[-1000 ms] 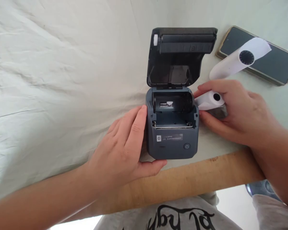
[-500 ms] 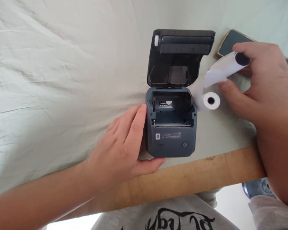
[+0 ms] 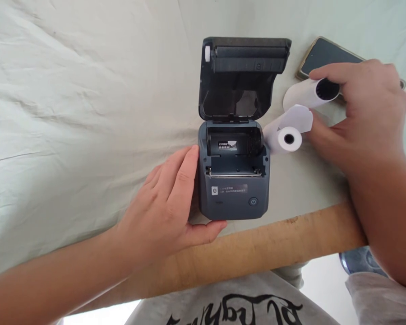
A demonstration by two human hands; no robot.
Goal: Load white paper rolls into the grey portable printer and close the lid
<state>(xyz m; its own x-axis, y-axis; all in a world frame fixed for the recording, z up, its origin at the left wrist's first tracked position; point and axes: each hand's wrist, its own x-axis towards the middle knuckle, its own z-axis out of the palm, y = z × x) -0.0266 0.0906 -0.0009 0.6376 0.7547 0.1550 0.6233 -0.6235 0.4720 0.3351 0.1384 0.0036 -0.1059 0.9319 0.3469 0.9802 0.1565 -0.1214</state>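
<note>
One wide-cored roll (image 3: 302, 95) sits crosswise, right of the printer (image 3: 233, 198), its open end in the curled grip of the right hand (image 3: 368, 113). The left hand (image 3: 165, 198) clasps the printer's near-left corner.

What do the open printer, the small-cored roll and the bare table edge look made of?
Printer: likely plastic, matte blue-grey, with moulded edges; its lid shines glossy black inside.
Small-cored roll: apparently paper, smooth white around a dark core.
Table edge: probably wood, dull brown, uneven in tone.
</note>
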